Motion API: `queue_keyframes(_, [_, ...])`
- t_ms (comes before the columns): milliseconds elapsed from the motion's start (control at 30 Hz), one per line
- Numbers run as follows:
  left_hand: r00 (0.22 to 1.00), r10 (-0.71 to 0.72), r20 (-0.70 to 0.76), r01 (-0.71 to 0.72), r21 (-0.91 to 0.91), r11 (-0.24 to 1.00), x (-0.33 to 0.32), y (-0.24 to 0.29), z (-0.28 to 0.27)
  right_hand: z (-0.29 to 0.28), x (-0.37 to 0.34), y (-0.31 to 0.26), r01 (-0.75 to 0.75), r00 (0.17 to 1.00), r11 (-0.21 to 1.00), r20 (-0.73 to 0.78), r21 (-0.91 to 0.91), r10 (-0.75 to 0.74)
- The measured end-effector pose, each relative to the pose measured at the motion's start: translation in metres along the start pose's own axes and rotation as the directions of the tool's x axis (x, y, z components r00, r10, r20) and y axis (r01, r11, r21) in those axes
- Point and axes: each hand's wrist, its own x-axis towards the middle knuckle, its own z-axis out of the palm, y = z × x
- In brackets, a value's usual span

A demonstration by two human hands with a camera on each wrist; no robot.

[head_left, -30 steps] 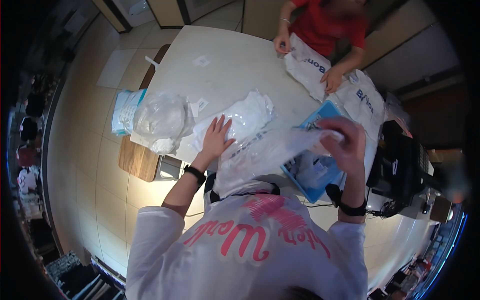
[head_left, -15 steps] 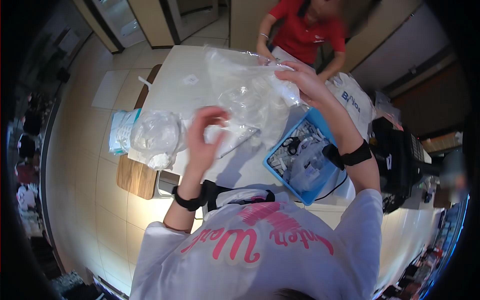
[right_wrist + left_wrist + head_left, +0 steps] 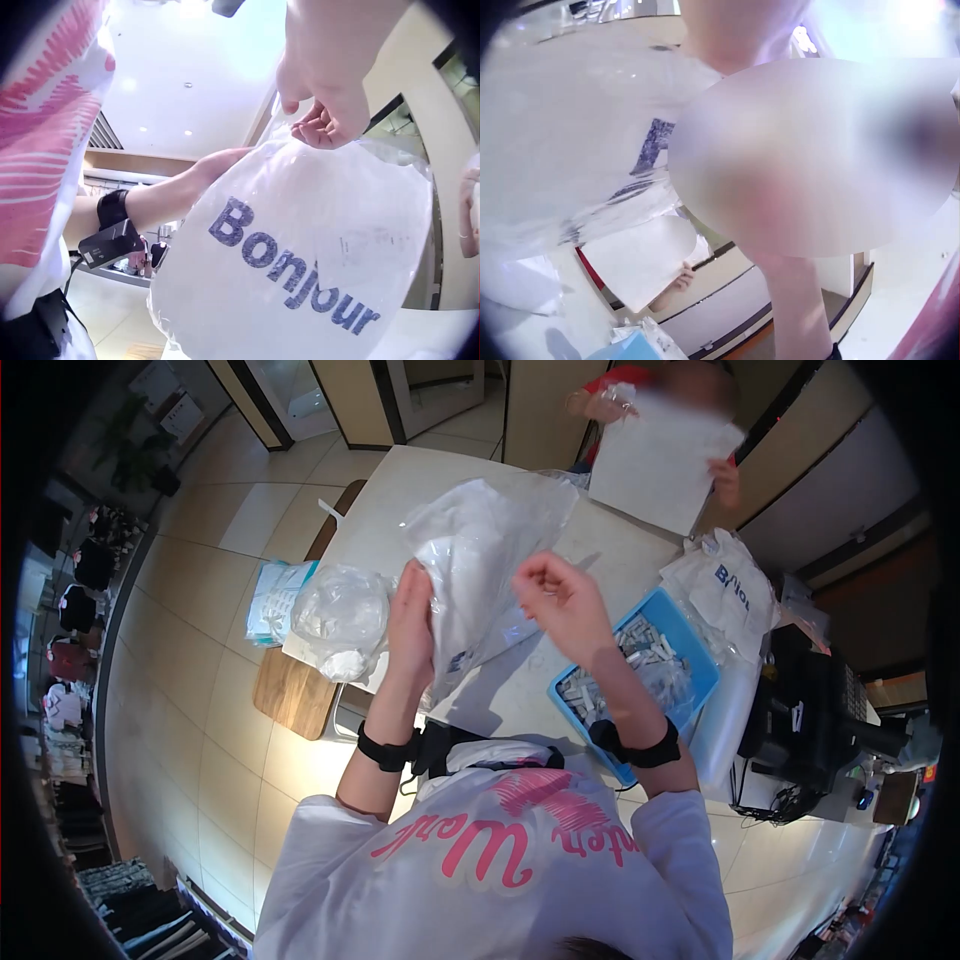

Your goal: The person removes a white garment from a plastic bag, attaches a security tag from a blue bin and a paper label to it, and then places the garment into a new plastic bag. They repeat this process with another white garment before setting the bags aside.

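Observation:
A clear plastic bag (image 3: 455,565) with something white and flat inside stands tilted above the white table (image 3: 375,485). Dark "Bonjour" lettering shows across the bag (image 3: 292,262) in the right wrist view. My left hand (image 3: 412,625) holds its left side, fingers long against the film; the thumb is hidden. Curled in at the bag's right edge, my right hand (image 3: 562,600) pinches the film near the top, as the right hand (image 3: 330,90) also shows in its wrist view. A blurred patch covers much of the left wrist view.
A blue bin (image 3: 702,678) with many small pale pieces stands at the right, below my right forearm. Behind it lies a white lettered bag (image 3: 722,585). Crumpled clear plastic (image 3: 340,605) sits at the left edge. Across the table a person holds up a white package (image 3: 650,465).
My right hand has lifted the bag, carried it over the table, then brought it back left. My left hand, free half a second ago, now holds its side. The other person has raised the white package.

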Motion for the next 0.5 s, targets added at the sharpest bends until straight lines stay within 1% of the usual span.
queue_keyframes(33, [1.0, -0.005, 0.0, 0.005, 0.006, 1.0, -0.007, -0.004, -0.001, 0.01, -0.004, -0.001, 0.157, 0.986, 0.976, -0.033, -0.152, -0.164])
queue_keyframes(67, [0.999, -0.013, 0.047, 0.005, 0.17, 0.985, -0.014, -0.01, -0.004, 0.017, -0.006, -0.001, 0.298, 0.945, 0.905, -0.043, -0.305, -0.326])
queue_keyframes(100, [0.995, -0.028, 0.094, -0.005, 0.328, 0.945, -0.018, -0.011, -0.002, 0.02, -0.008, -0.003, 0.295, 0.945, 0.907, -0.051, -0.301, -0.324])
queue_keyframes(133, [0.995, -0.032, 0.098, -0.002, 0.331, 0.944, -0.017, -0.012, 0.001, 0.022, -0.009, -0.004, 0.305, 0.926, 0.878, -0.1, -0.368, -0.363])
queue_keyframes(167, [0.957, 0.159, 0.242, -0.251, 0.418, 0.873, -0.017, -0.011, 0.006, 0.023, -0.011, -0.005, 0.309, 0.903, 0.845, -0.143, -0.436, -0.404])
queue_keyframes(200, [0.861, 0.32, 0.394, -0.487, 0.459, 0.743, -0.016, -0.008, 0.011, 0.021, -0.012, -0.004, 0.308, 0.903, 0.846, -0.145, -0.436, -0.404])
queue_keyframes(233, [0.914, 0.258, 0.314, -0.364, 0.35, 0.863, -0.018, -0.005, 0.013, 0.02, -0.014, -0.002, 0.311, 0.908, 0.847, -0.128, -0.432, -0.398])
queue_keyframes(267, [0.914, 0.258, 0.314, -0.364, 0.351, 0.863, -0.019, -0.001, 0.018, 0.019, -0.015, 0.0, 0.313, 0.913, 0.848, -0.111, -0.427, -0.393])
queue_keyframes(300, [0.95, 0.192, 0.246, -0.254, 0.25, 0.934, -0.02, 0.003, 0.024, 0.02, -0.015, 0.001, 0.313, 0.913, 0.85, -0.111, -0.424, -0.392])
queue_keyframes(333, [0.976, 0.115, 0.186, -0.142, 0.137, 0.98, -0.021, 0.005, 0.026, 0.02, -0.016, 0.002, 0.348, 0.896, 0.825, -0.101, -0.444, -0.432])
queue_keyframes(367, [0.976, 0.114, 0.185, -0.141, 0.139, 0.98, -0.019, 0.005, 0.024, 0.021, -0.016, 0.003, 0.383, 0.877, 0.799, -0.089, -0.464, -0.472])
queue_keyframes(400, [0.965, 0.079, 0.25, -0.176, 0.395, 0.902, -0.016, 0.006, 0.02, 0.021, -0.016, 0.003, 0.384, 0.877, 0.799, -0.088, -0.463, -0.473])
queue_keyframes(433, [0.953, 0.028, 0.302, -0.218, 0.617, 0.756, -0.013, 0.007, 0.018, 0.02, -0.016, 0.002, 0.423, 0.827, 0.705, -0.075, -0.57, -0.557])
queue_keyframes(467, [0.953, 0.029, 0.301, -0.218, 0.618, 0.756, -0.012, 0.008, 0.02, 0.02, -0.015, 0.0, 0.447, 0.771, 0.596, -0.05, -0.667, -0.635])
queue_keyframes(500, [0.926, 0.121, 0.358, -0.343, 0.662, 0.667, -0.012, 0.012, 0.025, 0.019, -0.016, -0.001, 0.448, 0.771, 0.596, -0.05, -0.666, -0.635])
